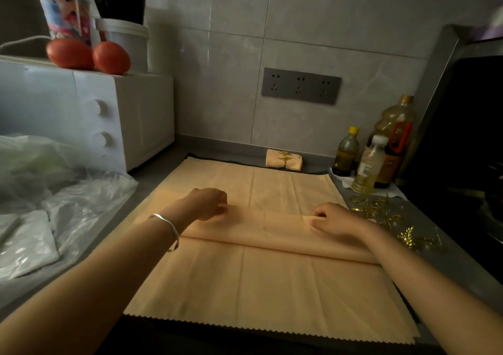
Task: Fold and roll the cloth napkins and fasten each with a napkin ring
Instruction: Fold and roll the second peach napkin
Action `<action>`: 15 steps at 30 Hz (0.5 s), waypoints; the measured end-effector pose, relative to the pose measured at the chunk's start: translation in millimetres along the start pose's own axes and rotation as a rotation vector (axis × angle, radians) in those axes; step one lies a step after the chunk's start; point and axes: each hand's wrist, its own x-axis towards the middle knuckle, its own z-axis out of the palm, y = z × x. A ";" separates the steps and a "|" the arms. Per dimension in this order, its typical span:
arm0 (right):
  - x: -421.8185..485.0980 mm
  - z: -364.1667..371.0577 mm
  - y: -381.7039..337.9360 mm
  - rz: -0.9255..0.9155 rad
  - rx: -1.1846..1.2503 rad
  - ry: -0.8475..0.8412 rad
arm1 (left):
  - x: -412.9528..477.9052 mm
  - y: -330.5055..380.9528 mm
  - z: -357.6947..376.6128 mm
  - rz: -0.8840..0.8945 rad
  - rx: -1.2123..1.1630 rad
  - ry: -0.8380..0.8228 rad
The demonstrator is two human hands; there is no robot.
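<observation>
Cloth seems limp and light; my left hand (210, 204) and right hand (335, 219) pinch the napkin (258, 286) at its fold, the right near the napkin rings (379, 213).

The left forearm (109, 273) is bare and wears one slim, smooth silver bracelet (168, 227), a plain shiny band sitting loosely on the wrist just behind the left hand (209, 203), while the right forearm (422, 273) and right hand (336, 220), across from the bracelet, are bare along their whole visible length.

tomatoes (70, 53) (111, 57) 2 | ringed napkin roll (284, 159) 1 | half-folded napkin (272, 232) 1 | microwave (81, 115) 1 | wall sockets (275, 83) (299, 85) (324, 88) 3
</observation>
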 end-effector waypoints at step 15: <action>9.4 15.5 3.9 0.086 -0.004 0.138 | 13.9 37.0 13.2 0.093 -0.007 0.118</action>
